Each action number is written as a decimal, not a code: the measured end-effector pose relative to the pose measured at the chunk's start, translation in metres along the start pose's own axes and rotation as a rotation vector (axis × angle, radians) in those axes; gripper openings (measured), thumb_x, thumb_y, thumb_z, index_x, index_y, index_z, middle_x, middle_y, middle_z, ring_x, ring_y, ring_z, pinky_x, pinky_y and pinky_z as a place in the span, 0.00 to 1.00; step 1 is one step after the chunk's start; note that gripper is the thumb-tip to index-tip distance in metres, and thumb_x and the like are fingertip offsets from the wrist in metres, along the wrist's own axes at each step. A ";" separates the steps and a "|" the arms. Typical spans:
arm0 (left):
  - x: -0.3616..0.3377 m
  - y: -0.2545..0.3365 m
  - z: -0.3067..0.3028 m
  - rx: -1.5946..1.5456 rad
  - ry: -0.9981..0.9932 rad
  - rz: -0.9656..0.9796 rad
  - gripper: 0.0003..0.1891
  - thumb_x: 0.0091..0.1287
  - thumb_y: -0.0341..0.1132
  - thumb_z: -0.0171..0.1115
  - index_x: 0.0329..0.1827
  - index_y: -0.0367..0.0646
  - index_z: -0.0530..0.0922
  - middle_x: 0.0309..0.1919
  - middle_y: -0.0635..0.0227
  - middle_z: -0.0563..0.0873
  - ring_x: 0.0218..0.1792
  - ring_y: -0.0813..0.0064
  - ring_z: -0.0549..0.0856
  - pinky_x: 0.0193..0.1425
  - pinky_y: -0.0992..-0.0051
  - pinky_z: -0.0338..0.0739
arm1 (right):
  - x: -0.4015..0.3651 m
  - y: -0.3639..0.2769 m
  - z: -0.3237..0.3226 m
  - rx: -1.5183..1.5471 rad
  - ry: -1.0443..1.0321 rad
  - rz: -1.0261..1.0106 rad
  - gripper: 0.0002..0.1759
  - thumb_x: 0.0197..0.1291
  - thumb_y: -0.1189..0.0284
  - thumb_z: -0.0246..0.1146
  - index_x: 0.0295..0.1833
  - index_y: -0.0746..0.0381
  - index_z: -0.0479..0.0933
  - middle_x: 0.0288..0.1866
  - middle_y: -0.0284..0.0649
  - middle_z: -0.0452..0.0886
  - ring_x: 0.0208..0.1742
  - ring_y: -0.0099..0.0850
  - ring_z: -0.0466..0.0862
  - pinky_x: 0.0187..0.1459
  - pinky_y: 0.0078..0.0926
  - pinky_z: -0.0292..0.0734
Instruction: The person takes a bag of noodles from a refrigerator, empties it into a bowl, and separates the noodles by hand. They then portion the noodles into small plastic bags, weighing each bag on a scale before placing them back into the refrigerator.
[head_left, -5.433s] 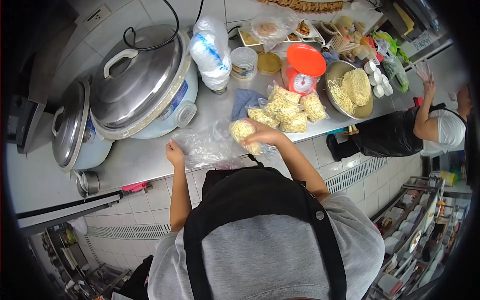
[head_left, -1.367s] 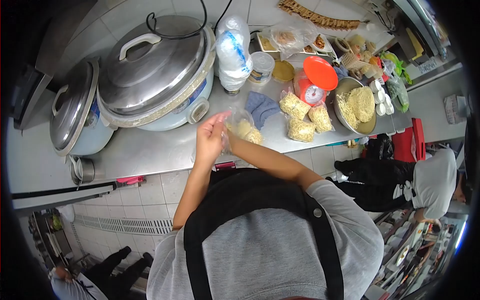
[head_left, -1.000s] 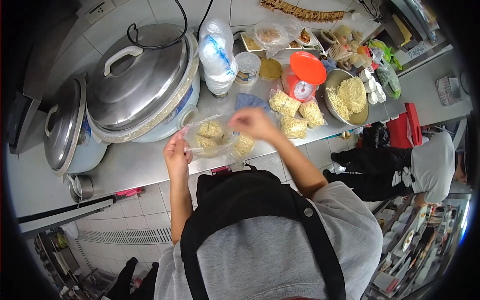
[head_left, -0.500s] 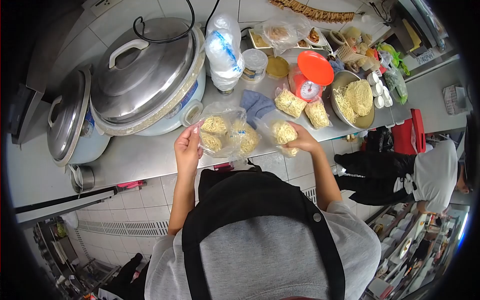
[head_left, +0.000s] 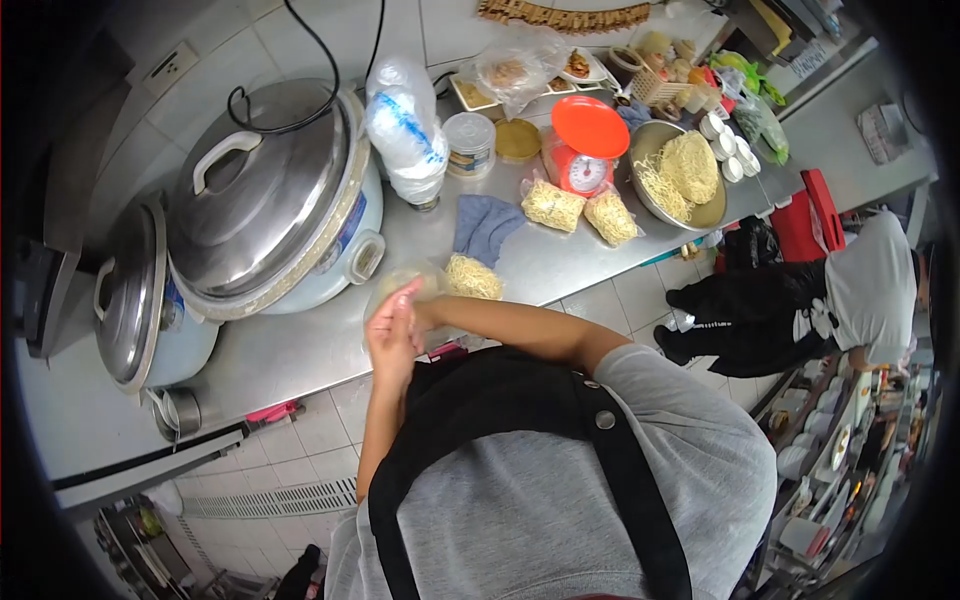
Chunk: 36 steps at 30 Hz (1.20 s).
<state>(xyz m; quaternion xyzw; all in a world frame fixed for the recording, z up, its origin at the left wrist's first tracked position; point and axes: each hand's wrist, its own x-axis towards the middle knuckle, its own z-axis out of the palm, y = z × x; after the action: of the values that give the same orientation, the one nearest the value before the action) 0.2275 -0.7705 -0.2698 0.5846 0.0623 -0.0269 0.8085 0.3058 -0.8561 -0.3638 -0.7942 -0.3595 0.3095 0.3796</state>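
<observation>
In front of me on the steel counter, my left hand [head_left: 393, 332] is closed at the edge of a clear plastic bag [head_left: 402, 280], blurred by motion. My right hand [head_left: 426, 312] is reached across to the left, against the left hand and bag. Its fingers are mostly hidden, so I cannot see what they hold. A bag of noodles [head_left: 473, 279] lies just right of the hands, below a blue cloth [head_left: 487, 228]. Two more bagged noodle portions [head_left: 552, 205] [head_left: 611, 217] rest by the red scale [head_left: 583, 172].
Two large lidded cookers [head_left: 270, 200] [head_left: 130, 290] stand on the left. A metal bowl of noodles [head_left: 637, 190], a roll of plastic bags [head_left: 408, 130] and a lidded tub [head_left: 469, 142] stand along the counter. A person in a white shirt [head_left: 870, 280] is at the right.
My right hand has swung left with the noodle portion it held, over to the left hand and into or behind the bag. The camera view has turned slightly.
</observation>
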 end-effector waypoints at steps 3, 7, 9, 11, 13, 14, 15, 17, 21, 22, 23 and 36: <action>-0.008 -0.007 0.019 -0.064 -0.134 -0.033 0.17 0.74 0.36 0.47 0.57 0.32 0.73 0.15 0.80 0.63 0.14 0.90 0.61 0.14 0.85 0.56 | 0.017 0.008 0.016 -0.299 0.069 0.040 0.23 0.57 0.73 0.61 0.59 0.64 0.70 0.44 0.44 0.81 0.43 0.30 0.82 0.44 0.25 0.78; -0.001 0.004 0.004 -0.102 -0.057 0.043 0.18 0.74 0.36 0.47 0.61 0.32 0.70 0.16 0.81 0.63 0.14 0.91 0.60 0.14 0.87 0.55 | 0.038 0.021 0.026 -0.527 0.048 0.058 0.19 0.60 0.71 0.61 0.56 0.64 0.72 0.39 0.45 0.83 0.37 0.30 0.84 0.38 0.24 0.80; 0.002 0.018 -0.005 -0.096 0.022 0.100 0.19 0.74 0.36 0.47 0.62 0.33 0.69 0.16 0.81 0.62 0.14 0.91 0.60 0.14 0.87 0.55 | 0.033 0.006 -0.007 -0.526 -0.077 -0.015 0.18 0.61 0.69 0.61 0.55 0.64 0.73 0.37 0.45 0.84 0.34 0.30 0.85 0.35 0.24 0.81; 0.005 0.025 -0.019 -0.090 0.169 0.172 0.18 0.74 0.35 0.47 0.61 0.33 0.71 0.16 0.81 0.63 0.14 0.91 0.60 0.15 0.86 0.58 | 0.000 -0.028 -0.072 0.094 -0.199 -0.079 0.15 0.63 0.69 0.60 0.53 0.63 0.76 0.38 0.44 0.84 0.33 0.29 0.85 0.33 0.22 0.81; 0.004 0.030 -0.032 -0.028 0.201 0.199 0.19 0.74 0.35 0.46 0.63 0.33 0.69 0.16 0.81 0.63 0.14 0.91 0.60 0.15 0.86 0.59 | -0.054 -0.024 -0.152 0.574 -0.026 0.028 0.11 0.61 0.70 0.62 0.47 0.61 0.79 0.40 0.42 0.84 0.34 0.27 0.85 0.35 0.23 0.82; 0.001 0.032 -0.035 0.037 0.219 0.220 0.19 0.74 0.34 0.45 0.65 0.33 0.67 0.16 0.80 0.64 0.14 0.90 0.61 0.15 0.85 0.59 | -0.059 0.020 -0.167 0.514 0.292 0.087 0.11 0.57 0.72 0.65 0.45 0.61 0.79 0.37 0.38 0.84 0.36 0.28 0.85 0.36 0.24 0.82; -0.003 0.043 -0.027 0.055 0.271 0.269 0.16 0.72 0.30 0.48 0.61 0.34 0.69 0.16 0.80 0.64 0.14 0.90 0.62 0.17 0.85 0.60 | -0.076 0.038 -0.185 -0.021 0.576 0.185 0.18 0.50 0.71 0.69 0.47 0.61 0.78 0.41 0.41 0.83 0.43 0.35 0.84 0.43 0.31 0.81; -0.003 0.039 -0.027 0.161 0.368 0.386 0.14 0.71 0.28 0.50 0.57 0.35 0.69 0.16 0.79 0.65 0.15 0.89 0.63 0.18 0.85 0.61 | -0.103 0.080 -0.189 -0.640 0.610 0.636 0.35 0.44 0.72 0.67 0.63 0.54 0.67 0.64 0.48 0.69 0.65 0.47 0.68 0.60 0.40 0.70; -0.005 0.044 -0.041 0.694 0.405 0.685 0.05 0.59 0.19 0.54 0.33 0.39 0.72 0.28 0.66 0.72 0.22 0.81 0.72 0.26 0.83 0.69 | -0.139 0.169 -0.142 -1.081 0.349 0.730 0.45 0.41 0.66 0.69 0.68 0.50 0.59 0.65 0.54 0.66 0.68 0.47 0.66 0.60 0.44 0.69; -0.006 0.053 -0.041 1.000 0.345 0.772 0.06 0.56 0.17 0.53 0.29 0.39 0.74 0.33 0.62 0.74 0.25 0.78 0.75 0.29 0.82 0.71 | -0.143 0.155 -0.138 -1.089 0.345 0.711 0.45 0.41 0.66 0.69 0.68 0.50 0.59 0.65 0.54 0.66 0.68 0.47 0.66 0.60 0.44 0.69; -0.011 0.062 -0.037 1.010 0.258 0.606 0.11 0.49 0.15 0.50 0.28 0.38 0.80 0.45 0.54 0.77 0.34 0.70 0.79 0.34 0.76 0.74 | -0.149 0.136 -0.138 -0.952 0.330 0.808 0.45 0.40 0.65 0.70 0.68 0.49 0.59 0.65 0.54 0.67 0.65 0.47 0.69 0.59 0.43 0.70; 0.002 0.036 -0.025 0.593 0.014 0.201 0.33 0.47 0.16 0.55 0.63 0.37 0.70 0.68 0.57 0.68 0.40 0.84 0.82 0.32 0.80 0.75 | -0.108 0.006 -0.113 0.907 0.181 -0.310 0.46 0.38 0.79 0.70 0.67 0.60 0.59 0.57 0.40 0.73 0.57 0.33 0.75 0.58 0.33 0.71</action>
<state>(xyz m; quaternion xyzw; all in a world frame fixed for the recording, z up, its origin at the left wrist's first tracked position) 0.2324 -0.7349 -0.2439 0.7982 -0.0007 0.0401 0.6011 0.3353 -0.9887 -0.2867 -0.5096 -0.2678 0.3045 0.7588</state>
